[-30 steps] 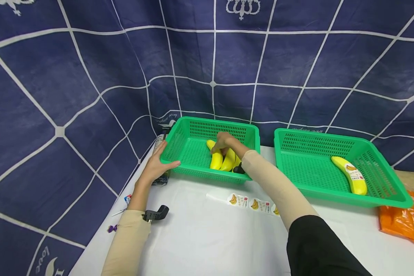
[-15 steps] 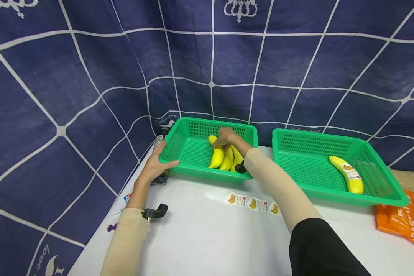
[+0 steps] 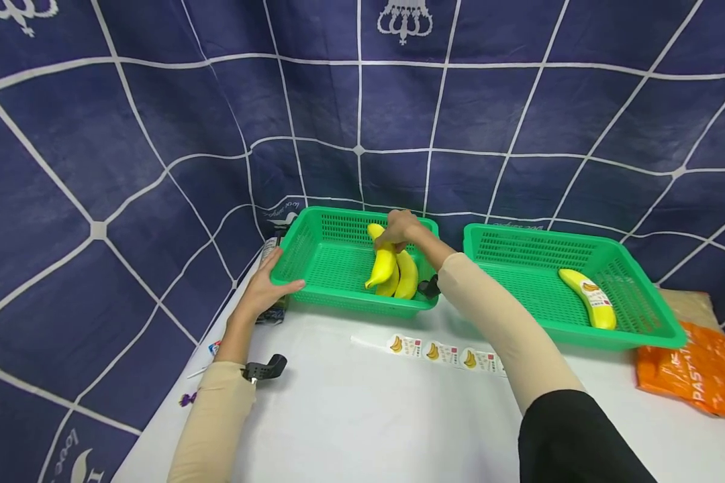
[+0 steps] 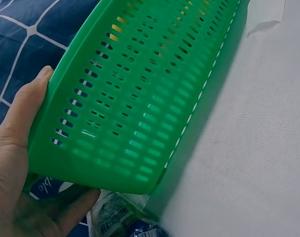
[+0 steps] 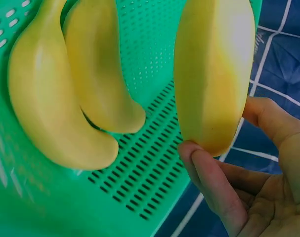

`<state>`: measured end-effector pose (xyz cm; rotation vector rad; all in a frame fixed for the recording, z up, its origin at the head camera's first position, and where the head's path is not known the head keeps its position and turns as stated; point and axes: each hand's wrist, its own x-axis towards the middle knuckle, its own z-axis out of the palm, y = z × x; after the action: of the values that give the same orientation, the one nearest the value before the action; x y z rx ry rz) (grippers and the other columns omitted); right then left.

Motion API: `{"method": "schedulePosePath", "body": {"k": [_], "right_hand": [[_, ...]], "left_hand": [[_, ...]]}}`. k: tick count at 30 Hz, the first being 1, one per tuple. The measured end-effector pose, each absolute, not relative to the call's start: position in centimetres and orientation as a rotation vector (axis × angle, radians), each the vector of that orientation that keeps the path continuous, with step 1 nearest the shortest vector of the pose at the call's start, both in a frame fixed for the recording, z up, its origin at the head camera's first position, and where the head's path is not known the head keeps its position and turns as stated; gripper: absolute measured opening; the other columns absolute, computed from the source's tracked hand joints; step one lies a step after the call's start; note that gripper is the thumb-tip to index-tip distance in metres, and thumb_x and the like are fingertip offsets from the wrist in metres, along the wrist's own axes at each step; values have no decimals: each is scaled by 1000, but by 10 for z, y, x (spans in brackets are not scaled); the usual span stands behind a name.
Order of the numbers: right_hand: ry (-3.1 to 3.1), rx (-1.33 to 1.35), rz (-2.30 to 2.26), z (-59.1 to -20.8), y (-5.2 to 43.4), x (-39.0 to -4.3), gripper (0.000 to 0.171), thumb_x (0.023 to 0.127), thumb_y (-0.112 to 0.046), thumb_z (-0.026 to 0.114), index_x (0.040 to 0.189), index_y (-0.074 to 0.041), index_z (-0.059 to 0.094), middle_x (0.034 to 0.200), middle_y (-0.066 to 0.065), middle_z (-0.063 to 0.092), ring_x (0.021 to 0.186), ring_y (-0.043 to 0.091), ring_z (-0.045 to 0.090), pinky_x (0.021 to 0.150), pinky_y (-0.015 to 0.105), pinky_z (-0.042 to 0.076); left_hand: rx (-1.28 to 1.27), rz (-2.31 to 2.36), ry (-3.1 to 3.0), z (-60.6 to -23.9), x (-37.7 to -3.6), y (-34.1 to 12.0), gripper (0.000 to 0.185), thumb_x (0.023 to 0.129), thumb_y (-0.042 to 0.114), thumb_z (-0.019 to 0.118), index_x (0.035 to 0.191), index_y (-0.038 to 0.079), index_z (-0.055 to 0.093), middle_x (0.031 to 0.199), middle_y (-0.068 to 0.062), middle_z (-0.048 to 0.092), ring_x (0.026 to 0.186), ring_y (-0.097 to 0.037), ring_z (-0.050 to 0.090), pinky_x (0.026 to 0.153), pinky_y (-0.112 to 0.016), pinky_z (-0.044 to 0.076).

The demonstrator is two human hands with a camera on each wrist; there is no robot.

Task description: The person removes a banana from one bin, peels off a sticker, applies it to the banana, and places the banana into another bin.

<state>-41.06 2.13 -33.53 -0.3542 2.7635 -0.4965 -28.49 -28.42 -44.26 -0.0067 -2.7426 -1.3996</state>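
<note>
At frame centre, the right hand pinched a banana by its end, lifted over the left basket; the left hand, fingers curled, gripped that basket's left corner.

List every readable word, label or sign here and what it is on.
"PASTA": orange bag, partly cut off.
"love": blue cloth, lower left.
Sticker strip: banana pictures, print too small.
Label on the banana in the right basket: unreadable.
</note>
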Motion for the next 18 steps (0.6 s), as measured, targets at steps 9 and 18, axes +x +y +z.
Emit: {"method": "schedulePosePath", "body": {"k": [9, 18], "right_hand": [[2814, -383, -475, -314, 50, -384, 39, 81, -34, 75, 63, -11, 50, 54, 1, 52, 53, 17, 68, 55, 23, 57], [2857, -343, -476, -301, 83, -346, 45, 81, -35, 76, 54, -13, 48, 44, -3, 42, 65, 26, 71, 61, 28, 58]], "left_hand": [[-24, -1407, -2738, -442, -286, -283, 107, 78, 48, 78, 158, 25, 11, 167, -2, 2, 153, -35, 3, 118, -65, 16], [-30, -1407, -2763, -440, -285, -283, 107, 80, 49, 76, 158, 24, 6, 166, -4, -1, 152, -37, 0, 117, -67, 15]]}}
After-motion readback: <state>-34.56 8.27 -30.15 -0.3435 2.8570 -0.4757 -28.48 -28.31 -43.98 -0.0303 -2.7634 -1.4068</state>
